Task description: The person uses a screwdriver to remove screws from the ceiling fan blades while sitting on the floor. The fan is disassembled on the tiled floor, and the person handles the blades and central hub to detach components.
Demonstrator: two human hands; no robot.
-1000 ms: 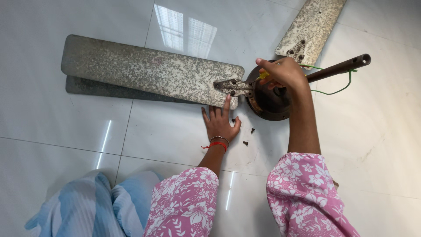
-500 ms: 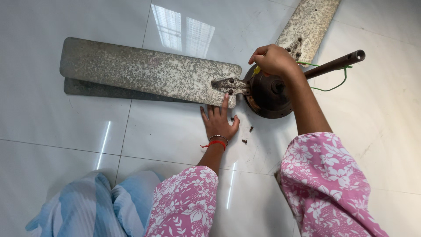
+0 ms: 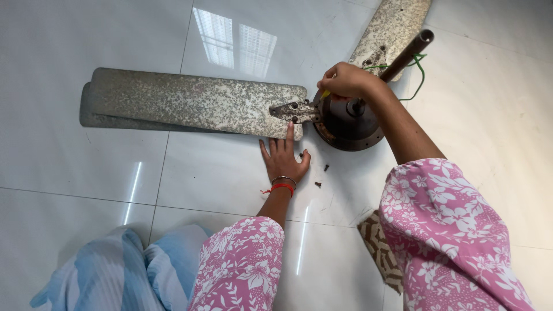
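An old ceiling fan lies on the white tiled floor. Its dark round motor hub [image 3: 348, 124] has a rusty rod [image 3: 406, 55] sticking up to the right. A long speckled blade [image 3: 190, 106] reaches left from the hub by a metal bracket [image 3: 294, 110]. My left hand [image 3: 283, 158] rests flat on the floor, fingers spread, its fingertips at the blade's near edge below the bracket. My right hand [image 3: 344, 80] is closed over a small yellow-handled tool at the hub's top left edge; most of the tool is hidden by my fingers.
A second blade [image 3: 389, 29] points up and right from the hub, and another lies under the long one at its left end [image 3: 86, 112]. Green wire [image 3: 417, 75] loops by the rod. Small dark screws [image 3: 321, 175] lie on the floor near my left hand. Blue cloth [image 3: 109, 270] sits at lower left.
My right hand has shifted left along the hub's top, toward the blade bracket. My left hand stays flat on the floor. The view has drifted slightly.
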